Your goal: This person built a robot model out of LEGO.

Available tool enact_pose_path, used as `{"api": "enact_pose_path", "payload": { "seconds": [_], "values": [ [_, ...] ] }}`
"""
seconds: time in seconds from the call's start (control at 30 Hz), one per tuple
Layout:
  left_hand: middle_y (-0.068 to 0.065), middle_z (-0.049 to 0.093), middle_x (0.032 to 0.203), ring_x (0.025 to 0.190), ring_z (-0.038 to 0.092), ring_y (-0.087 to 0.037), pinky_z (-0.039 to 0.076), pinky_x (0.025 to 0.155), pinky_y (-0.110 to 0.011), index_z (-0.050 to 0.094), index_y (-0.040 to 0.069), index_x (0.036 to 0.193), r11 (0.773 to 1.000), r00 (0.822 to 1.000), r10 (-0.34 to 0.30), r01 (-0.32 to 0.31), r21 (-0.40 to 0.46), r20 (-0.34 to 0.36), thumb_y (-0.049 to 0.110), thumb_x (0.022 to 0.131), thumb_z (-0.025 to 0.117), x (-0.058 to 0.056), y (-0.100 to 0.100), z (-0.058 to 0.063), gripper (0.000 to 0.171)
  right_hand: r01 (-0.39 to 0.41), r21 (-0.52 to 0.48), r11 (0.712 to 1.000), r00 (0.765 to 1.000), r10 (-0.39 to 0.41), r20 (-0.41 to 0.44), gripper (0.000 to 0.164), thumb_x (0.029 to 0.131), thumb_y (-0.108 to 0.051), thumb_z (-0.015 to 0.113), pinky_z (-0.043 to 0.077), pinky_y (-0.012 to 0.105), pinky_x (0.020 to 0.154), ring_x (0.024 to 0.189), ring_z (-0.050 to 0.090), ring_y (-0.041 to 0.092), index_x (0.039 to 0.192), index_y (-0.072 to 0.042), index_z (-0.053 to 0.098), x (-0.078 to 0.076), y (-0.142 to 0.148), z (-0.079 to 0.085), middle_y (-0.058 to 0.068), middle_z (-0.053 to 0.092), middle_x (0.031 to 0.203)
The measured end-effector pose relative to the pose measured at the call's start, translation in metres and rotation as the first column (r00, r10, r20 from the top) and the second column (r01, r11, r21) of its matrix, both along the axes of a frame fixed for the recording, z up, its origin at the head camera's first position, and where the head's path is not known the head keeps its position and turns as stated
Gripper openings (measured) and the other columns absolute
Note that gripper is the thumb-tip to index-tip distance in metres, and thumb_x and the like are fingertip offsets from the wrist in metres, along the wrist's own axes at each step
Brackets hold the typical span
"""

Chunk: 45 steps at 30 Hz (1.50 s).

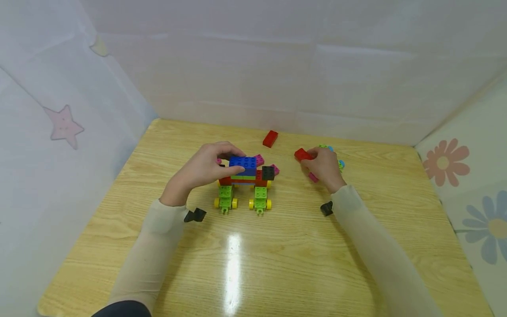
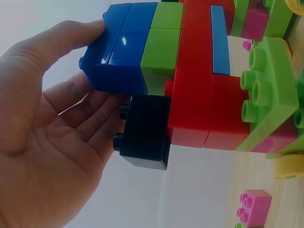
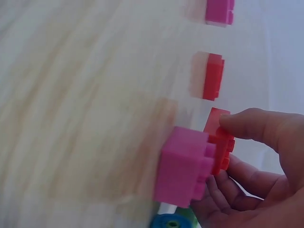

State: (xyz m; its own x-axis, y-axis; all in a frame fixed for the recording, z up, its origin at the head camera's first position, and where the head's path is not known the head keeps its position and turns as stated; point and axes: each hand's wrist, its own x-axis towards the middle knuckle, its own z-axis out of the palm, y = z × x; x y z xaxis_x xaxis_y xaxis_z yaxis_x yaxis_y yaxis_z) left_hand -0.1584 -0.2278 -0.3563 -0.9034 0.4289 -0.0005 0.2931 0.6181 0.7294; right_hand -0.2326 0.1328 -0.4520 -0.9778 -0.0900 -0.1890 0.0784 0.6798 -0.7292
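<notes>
A toy vehicle of stacked building blocks stands left of the table's middle. Its red base blocks (image 2: 192, 85) carry green blocks and, on top, blue blocks (image 1: 248, 162). My left hand (image 1: 200, 167) grips the blue blocks with the thumb on the near side; some fingers are hidden behind. A black block (image 1: 268, 172) sticks up at the vehicle's right end, and light green wheeled parts (image 1: 260, 193) with yellow wheels stand in front. Farther right, my right hand (image 1: 324, 166) pinches a red block (image 1: 302, 154) between thumb and fingers. Close by is a pink block (image 3: 180, 166).
Another red block (image 1: 270, 138) lies near the table's back edge. Pink blocks (image 1: 274, 169) lie behind the vehicle. Green and blue pieces (image 1: 341, 165) are partly hidden beyond the right hand. A cloth backdrop (image 1: 277, 83) rises behind the wooden table (image 1: 285, 259).
</notes>
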Motion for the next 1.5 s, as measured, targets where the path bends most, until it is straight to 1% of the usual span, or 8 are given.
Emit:
{"api": "enact_pose_path", "payload": {
  "seconds": [0.1, 0.27, 0.57, 0.8, 0.93, 1.1, 1.23, 1.5],
  "values": [
    [-0.005, 0.077, 0.13, 0.112, 0.069, -0.024, 0.062, 0.099, -0.045, 0.078, 0.014, 0.135, 1.0, 1.0, 0.003, -0.003, 0.003, 0.004, 0.028, 0.101, 0.086, 0.0, -0.001, 0.0, 0.037, 0.002, -0.008, 1.0, 1.0, -0.002, -0.012, 0.05, 0.104, -0.023, 0.074, 0.063, 0.052, 0.103, 0.121, 0.07, 0.039, 0.147, 0.001, 0.069, 0.0, -0.003, 0.004, 0.023, 0.072, 0.144],
    [-0.005, 0.078, 0.13, 0.112, 0.069, -0.024, 0.063, 0.098, -0.045, 0.078, 0.013, 0.134, 1.0, 1.0, 0.003, -0.003, 0.006, 0.003, 0.027, 0.101, 0.086, 0.0, -0.002, -0.002, 0.037, -0.02, -0.005, 1.0, 1.0, 0.02, -0.019, 0.05, 0.105, -0.027, 0.076, 0.059, 0.056, 0.112, 0.128, 0.067, 0.039, 0.148, -0.002, 0.07, 0.001, -0.008, 0.015, 0.02, 0.072, 0.146],
    [-0.005, 0.078, 0.13, 0.112, 0.069, -0.024, 0.062, 0.099, -0.047, 0.077, 0.013, 0.135, 1.0, 1.0, -0.014, 0.014, 0.006, -0.01, 0.028, 0.102, 0.086, -0.002, 0.0, -0.002, 0.037, -0.06, -0.05, 0.997, 0.998, 0.06, 0.003, 0.049, 0.104, -0.033, 0.08, 0.058, 0.054, 0.11, 0.125, 0.066, 0.036, 0.147, -0.01, 0.072, 0.011, -0.021, 0.044, 0.015, 0.07, 0.146],
    [-0.005, 0.078, 0.129, 0.111, 0.069, -0.024, 0.063, 0.096, -0.045, 0.078, 0.013, 0.134, 1.0, 1.0, -0.019, 0.019, 0.005, -0.016, 0.027, 0.102, 0.086, -0.001, 0.0, -0.001, 0.036, -0.131, -0.072, 0.989, 0.991, 0.13, -0.015, 0.047, 0.104, -0.031, 0.081, 0.058, 0.055, 0.113, 0.127, 0.068, 0.035, 0.146, -0.012, 0.073, 0.022, -0.032, 0.065, 0.013, 0.069, 0.146],
    [-0.006, 0.078, 0.131, 0.112, 0.07, -0.024, 0.063, 0.098, -0.047, 0.077, 0.013, 0.135, 1.0, 1.0, -0.019, 0.019, 0.004, -0.018, 0.026, 0.102, 0.086, -0.001, 0.001, -0.001, 0.036, -0.172, -0.073, 0.982, 0.985, 0.17, -0.034, 0.045, 0.104, -0.03, 0.081, 0.058, 0.055, 0.112, 0.124, 0.069, 0.035, 0.144, -0.012, 0.074, 0.028, -0.038, 0.076, 0.012, 0.07, 0.143],
    [-0.006, 0.078, 0.132, 0.114, 0.07, -0.025, 0.063, 0.099, -0.047, 0.077, 0.013, 0.135, 1.0, 1.0, -0.011, 0.011, 0.0, -0.009, 0.027, 0.102, 0.086, -0.001, 0.001, 0.0, 0.038, -0.214, -0.072, 0.974, 0.975, 0.209, -0.079, 0.043, 0.102, -0.028, 0.082, 0.06, 0.054, 0.108, 0.117, 0.071, 0.033, 0.142, -0.012, 0.076, 0.032, -0.044, 0.084, 0.01, 0.071, 0.136],
    [-0.006, 0.078, 0.132, 0.114, 0.07, -0.025, 0.062, 0.099, -0.047, 0.077, 0.013, 0.136, 1.0, 1.0, -0.004, 0.004, -0.004, -0.003, 0.028, 0.102, 0.086, 0.0, 0.002, 0.001, 0.038, -0.24, -0.081, 0.967, 0.968, 0.232, -0.091, 0.043, 0.102, -0.027, 0.082, 0.061, 0.052, 0.104, 0.115, 0.073, 0.031, 0.141, -0.012, 0.076, 0.034, -0.048, 0.09, 0.009, 0.071, 0.132],
    [-0.006, 0.077, 0.132, 0.115, 0.07, -0.025, 0.062, 0.101, -0.047, 0.077, 0.013, 0.136, 1.0, 1.0, 0.002, -0.002, 0.001, 0.007, 0.028, 0.101, 0.086, 0.001, 0.003, 0.002, 0.039, -0.293, -0.091, 0.952, 0.952, 0.282, -0.117, 0.043, 0.102, -0.028, 0.081, 0.061, 0.051, 0.107, 0.118, 0.073, 0.03, 0.142, -0.011, 0.076, 0.042, -0.056, 0.106, 0.008, 0.072, 0.131]
  ]
}}
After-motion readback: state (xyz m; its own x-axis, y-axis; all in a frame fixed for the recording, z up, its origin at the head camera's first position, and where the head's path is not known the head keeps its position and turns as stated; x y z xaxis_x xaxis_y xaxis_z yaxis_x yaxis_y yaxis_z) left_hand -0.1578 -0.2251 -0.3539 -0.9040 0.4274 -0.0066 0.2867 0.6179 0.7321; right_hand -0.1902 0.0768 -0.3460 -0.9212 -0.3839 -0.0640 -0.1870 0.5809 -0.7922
